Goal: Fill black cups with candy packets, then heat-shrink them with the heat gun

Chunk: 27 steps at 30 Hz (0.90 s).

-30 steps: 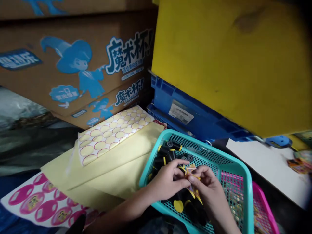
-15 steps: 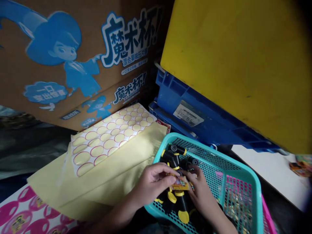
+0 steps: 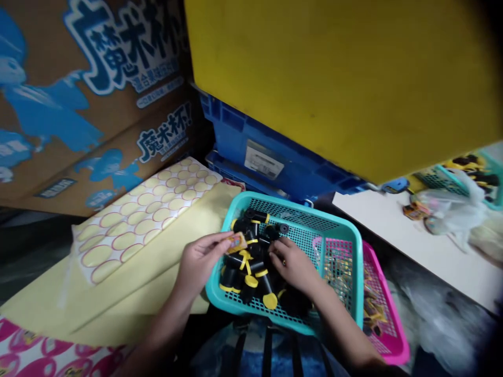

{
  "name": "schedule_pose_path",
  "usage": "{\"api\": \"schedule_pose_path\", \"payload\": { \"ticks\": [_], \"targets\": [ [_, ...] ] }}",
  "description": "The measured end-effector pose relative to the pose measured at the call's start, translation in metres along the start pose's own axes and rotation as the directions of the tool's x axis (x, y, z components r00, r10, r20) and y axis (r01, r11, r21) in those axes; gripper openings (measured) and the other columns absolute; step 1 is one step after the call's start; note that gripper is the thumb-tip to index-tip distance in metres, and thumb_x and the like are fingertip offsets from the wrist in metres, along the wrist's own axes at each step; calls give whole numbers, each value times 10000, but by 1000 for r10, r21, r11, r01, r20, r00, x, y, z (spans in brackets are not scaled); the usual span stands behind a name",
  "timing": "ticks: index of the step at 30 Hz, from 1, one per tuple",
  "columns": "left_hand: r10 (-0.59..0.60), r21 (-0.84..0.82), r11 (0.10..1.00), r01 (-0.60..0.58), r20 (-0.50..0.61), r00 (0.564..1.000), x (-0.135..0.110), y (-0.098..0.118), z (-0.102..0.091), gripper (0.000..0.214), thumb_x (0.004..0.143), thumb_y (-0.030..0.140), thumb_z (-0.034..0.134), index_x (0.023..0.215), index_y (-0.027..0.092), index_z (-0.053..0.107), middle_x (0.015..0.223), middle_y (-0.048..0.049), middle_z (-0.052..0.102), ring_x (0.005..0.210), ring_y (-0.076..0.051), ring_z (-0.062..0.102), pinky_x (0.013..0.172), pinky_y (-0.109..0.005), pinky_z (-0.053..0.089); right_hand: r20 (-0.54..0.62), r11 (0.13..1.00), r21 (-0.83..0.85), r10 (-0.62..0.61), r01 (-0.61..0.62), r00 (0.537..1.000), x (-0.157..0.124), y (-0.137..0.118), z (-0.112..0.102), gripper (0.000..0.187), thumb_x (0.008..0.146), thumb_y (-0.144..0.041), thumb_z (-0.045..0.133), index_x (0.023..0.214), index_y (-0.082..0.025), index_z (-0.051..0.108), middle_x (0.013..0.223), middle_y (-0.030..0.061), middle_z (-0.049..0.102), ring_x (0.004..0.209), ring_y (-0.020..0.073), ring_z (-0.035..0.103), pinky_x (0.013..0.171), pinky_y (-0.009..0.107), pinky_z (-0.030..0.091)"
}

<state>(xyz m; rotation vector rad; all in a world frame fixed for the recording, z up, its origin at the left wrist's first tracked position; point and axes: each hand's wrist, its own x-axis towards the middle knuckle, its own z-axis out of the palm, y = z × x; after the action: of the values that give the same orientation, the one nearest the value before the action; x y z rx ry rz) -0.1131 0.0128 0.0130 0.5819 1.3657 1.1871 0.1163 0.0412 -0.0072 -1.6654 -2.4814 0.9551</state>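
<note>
The work in hand looks like handling small pieces over the teal basket [image 3: 357,272], which sits at the lower centre of the frame. The left hand [image 3: 201,260], over the basket's left edge, has thumb and fingers pinched on a small orange printed packet [image 3: 237,242], held above a heap of black tubes with yellow ends [image 3: 266,284]. The right hand [image 3: 296,266] is down in the basket near its middle, fingers curled at the edge of that heap; whether they have closed on a tube cannot be told, since the tips are hidden. The step, as far as can be judged, is picking among the tubes while the packet is kept ready. The next move would call for the right fingers to get a sure hold on one piece without dragging its neighbours, and for the left to keep a light pinch so the packet does not bend. A pink basket [image 3: 397,337] shows at lower right, just beside the teal one, and a sheet of round stickers [image 3: 135,217] lies at left of centre.
</note>
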Motion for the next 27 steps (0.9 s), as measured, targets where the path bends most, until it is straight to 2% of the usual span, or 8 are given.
{"api": "schedule_pose_path", "payload": {
  "ticks": [3, 8, 12, 17, 19, 21, 24, 27],
  "targets": [
    [33, 8, 999, -32, -65, 997, -1, -3, -3, 291, 671, 346, 769, 888, 153, 750, 935, -99, 754, 848, -236, 711, 819, -365, 577, -121, 998, 44, 44, -39, 992, -11, 19, -7, 178, 907, -239, 466, 986, -184, 615, 972, 81, 589, 948, 215, 544, 861, 378, 456],
    [86, 15, 996, -85, -50, 995, -10, -10, 8, 331, 695, 359, 757, 942, 139, 742, 994, -113, 742, 909, -246, 701, 851, -364, 561, -283, 992, 7, 122, -125, 951, -11, 45, -24, 201, 889, -161, 446, 946, -162, 639, 935, 87, 613, 915, 221, 546, 853, 367, 437],
    [90, 8, 996, -90, 20, 996, -17, -14, 33, 356, 684, 381, 768, 946, 141, 740, 990, -110, 743, 898, -242, 704, 819, -347, 571, -247, 991, -124, -87, 58, 965, 8, 42, -31, 349, 806, -68, 485, 1116, -165, 611, 1097, 108, 584, 1022, 246, 480, 880, 371, 403],
    [87, -44, 995, -84, 69, 994, -24, -15, 63, 364, 665, 392, 783, 917, 133, 739, 949, -104, 751, 839, -218, 709, 770, -319, 577, -118, 962, -226, -185, 155, 976, 39, 39, -19, 330, 786, -225, 626, 1112, -172, 613, 1156, 138, 555, 1079, 314, 408, 866, 439, 352],
    [91, -64, 994, -87, 62, 994, -28, -13, 71, 374, 657, 399, 787, 904, 123, 736, 929, -109, 752, 824, -217, 708, 733, -313, 581, -189, 971, -134, -221, 198, 957, 43, 41, -15, 293, 763, -252, 640, 1042, -169, 607, 1081, 108, 592, 1056, 284, 435, 887, 430, 348],
    [101, -90, 991, -96, 53, 993, -31, -11, 75, 372, 657, 400, 787, 888, 114, 732, 896, -111, 754, 798, -211, 708, 696, -302, 580, -324, 964, 91, -208, 250, 923, 38, 41, -14, 276, 716, -231, 644, 970, -158, 568, 1058, 90, 610, 1029, 246, 485, 904, 401, 364],
    [132, -107, 986, -128, 29, 991, -34, -10, 75, 355, 666, 409, 778, 855, 111, 735, 862, -111, 754, 768, -203, 706, 677, -294, 575, -440, 789, 516, -89, 333, 894, 17, 36, -23, 277, 643, -164, 618, 877, -170, 470, 1031, 75, 624, 923, 190, 572, 837, 331, 431],
    [174, -66, 983, -173, 17, 985, -34, -12, 72, 350, 683, 420, 761, 866, 123, 744, 867, -103, 756, 765, -202, 702, 649, -279, 570, -449, 668, 647, -55, 367, 892, -11, 28, -38, 315, 609, -155, 636, 848, -190, 435, 914, 35, 618, 813, 169, 583, 751, 303, 455]
  ]
}}
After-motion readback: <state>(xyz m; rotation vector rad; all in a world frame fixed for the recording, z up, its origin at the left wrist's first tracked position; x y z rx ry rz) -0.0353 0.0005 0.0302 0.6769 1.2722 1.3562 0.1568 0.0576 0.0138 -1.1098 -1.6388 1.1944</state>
